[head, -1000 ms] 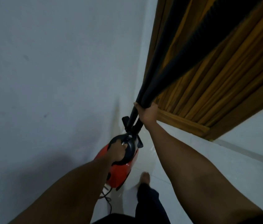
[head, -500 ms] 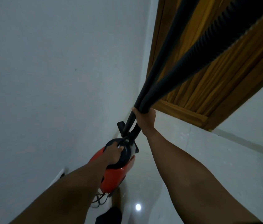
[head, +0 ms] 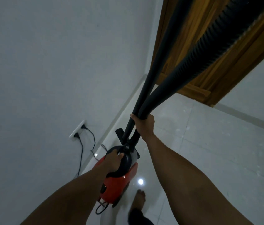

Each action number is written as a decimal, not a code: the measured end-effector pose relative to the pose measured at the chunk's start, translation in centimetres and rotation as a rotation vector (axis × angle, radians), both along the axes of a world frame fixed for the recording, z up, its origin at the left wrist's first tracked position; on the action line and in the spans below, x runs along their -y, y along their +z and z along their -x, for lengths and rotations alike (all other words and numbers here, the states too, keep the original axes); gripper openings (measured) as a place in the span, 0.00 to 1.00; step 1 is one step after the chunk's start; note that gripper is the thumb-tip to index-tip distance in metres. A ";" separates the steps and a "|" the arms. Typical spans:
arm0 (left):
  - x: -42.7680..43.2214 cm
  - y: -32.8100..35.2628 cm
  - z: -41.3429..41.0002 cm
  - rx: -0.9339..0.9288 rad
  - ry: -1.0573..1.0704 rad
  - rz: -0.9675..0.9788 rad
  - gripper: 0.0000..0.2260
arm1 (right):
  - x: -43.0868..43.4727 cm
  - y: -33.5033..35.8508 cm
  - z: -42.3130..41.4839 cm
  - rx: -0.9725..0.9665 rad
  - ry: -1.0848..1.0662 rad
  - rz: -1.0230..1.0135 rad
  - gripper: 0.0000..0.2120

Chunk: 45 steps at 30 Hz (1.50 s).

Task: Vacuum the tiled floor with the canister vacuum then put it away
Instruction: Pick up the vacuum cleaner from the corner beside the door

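A red canister vacuum (head: 114,186) with a black top handle hangs just above the glossy tiled floor (head: 217,151). My left hand (head: 112,161) is closed around that handle. My right hand (head: 143,125) grips the smooth black wand (head: 162,56) and the ribbed black hose (head: 212,46) together, just above the canister. Both run up past the camera to the top right. A short loop of black cord (head: 101,208) dangles under the canister.
A grey wall (head: 47,70) fills the left, with a white socket (head: 77,131) holding two black plugs, their cables dropping to the floor. A wooden door (head: 197,65) stands behind the hose. My bare foot (head: 138,200) is on the tiles beside the canister.
The view has swung and moved on along the wall: the socket with its plugs has come into sight, and more floor shows. Both hands keep the same hold on handle and hose.
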<state>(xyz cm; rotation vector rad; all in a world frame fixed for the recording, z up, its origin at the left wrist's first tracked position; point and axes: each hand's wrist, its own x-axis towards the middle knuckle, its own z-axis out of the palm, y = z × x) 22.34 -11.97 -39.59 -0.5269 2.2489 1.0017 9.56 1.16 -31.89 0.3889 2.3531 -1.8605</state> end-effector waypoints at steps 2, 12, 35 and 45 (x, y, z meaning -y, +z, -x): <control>1.1 -0.5 -3.7 -0.003 0.003 -0.013 0.22 | 1.2 -1.1 -3.6 0.013 -0.002 -0.021 0.11; 12.1 -2.0 -26.3 0.050 0.010 -0.001 0.20 | 11.9 -5.2 -25.5 0.105 -0.019 0.046 0.13; 11.7 -15.5 -38.4 0.166 0.069 -0.071 0.19 | 11.7 -20.4 -35.5 0.284 -0.024 0.074 0.16; 3.8 -35.1 -32.6 0.179 0.107 -0.056 0.20 | 4.7 -36.2 -29.5 0.242 -0.044 0.048 0.13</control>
